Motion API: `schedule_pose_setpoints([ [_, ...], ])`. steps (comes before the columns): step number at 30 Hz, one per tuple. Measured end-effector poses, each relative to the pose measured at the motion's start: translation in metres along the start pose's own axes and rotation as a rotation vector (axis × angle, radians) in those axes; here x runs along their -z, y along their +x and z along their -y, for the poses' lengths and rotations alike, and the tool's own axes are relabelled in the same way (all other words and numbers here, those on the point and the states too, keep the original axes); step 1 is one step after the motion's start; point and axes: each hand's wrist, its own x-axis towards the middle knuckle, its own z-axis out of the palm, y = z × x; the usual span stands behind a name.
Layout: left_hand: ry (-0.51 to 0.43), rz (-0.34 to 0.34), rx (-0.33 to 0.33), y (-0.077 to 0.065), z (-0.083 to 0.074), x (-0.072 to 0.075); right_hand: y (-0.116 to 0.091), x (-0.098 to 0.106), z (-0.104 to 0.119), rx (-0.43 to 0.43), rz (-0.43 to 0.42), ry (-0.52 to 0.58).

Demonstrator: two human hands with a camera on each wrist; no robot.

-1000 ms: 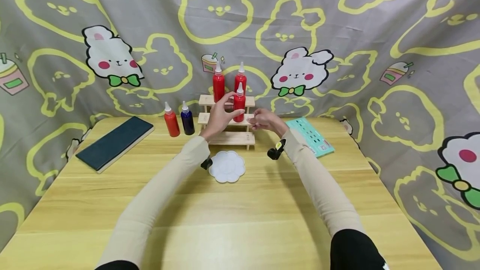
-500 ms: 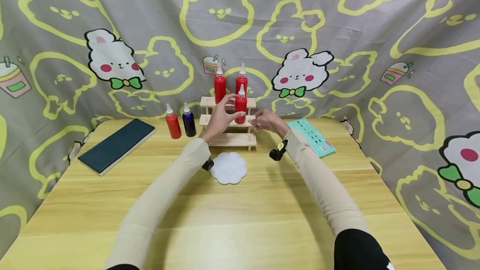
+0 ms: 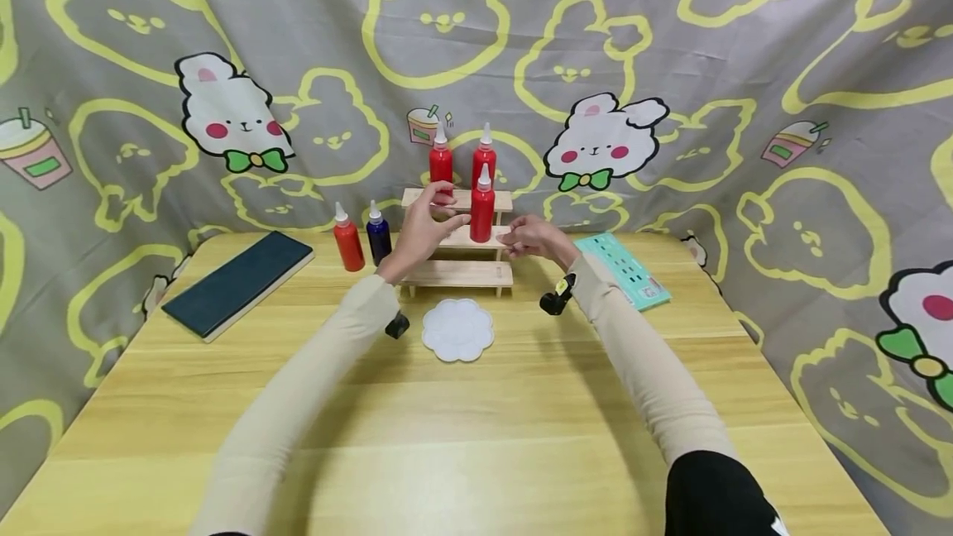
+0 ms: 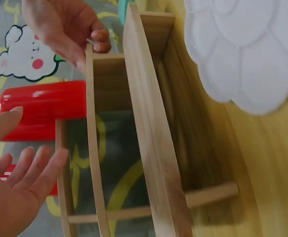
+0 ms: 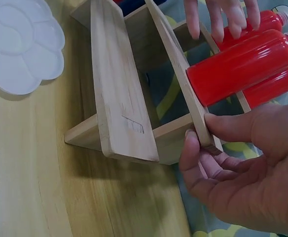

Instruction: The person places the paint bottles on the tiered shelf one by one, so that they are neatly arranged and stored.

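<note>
A three-step wooden rack (image 3: 457, 273) stands at the back of the table. On its middle step, toward the right end, a red squeeze bottle (image 3: 482, 213) with a white nozzle stands upright. My left hand (image 3: 423, 228) is just left of that bottle, its fingers spread and holding nothing. With thumb above and fingers below, my right hand (image 5: 247, 168) pinches the right end of the middle step. Two more red bottles, a left one (image 3: 441, 162) and a right one (image 3: 484, 157), stand on the top step, partly hidden.
A white flower-shaped palette (image 3: 457, 329) lies before the rack. Left of the rack stand an orange-red bottle (image 3: 348, 243) and a dark blue bottle (image 3: 379, 240). A dark book (image 3: 238, 284) lies at the left, a turquoise card (image 3: 624, 270) at the right.
My left hand has let go of the red bottle and moved a little left, its fingers spreading. The bottle stays on the middle step. My right hand keeps its place at the rack.
</note>
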Motion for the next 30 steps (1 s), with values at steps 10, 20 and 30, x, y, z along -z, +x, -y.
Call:
schedule_pose_setpoints([
  [10, 0.174, 0.016, -0.052, -0.018, 0.0, 0.04, 0.001, 0.001, -0.004, -0.036, -0.002, -0.044],
  [20, 0.43, 0.004, -0.305, -0.028, 0.009, 0.063, 0.003, 0.002, -0.004, -0.026, -0.006, -0.068],
  [30, 0.485, -0.108, -0.358, -0.043, 0.023, 0.104, 0.001, 0.001, -0.005, -0.022, -0.019, -0.078],
])
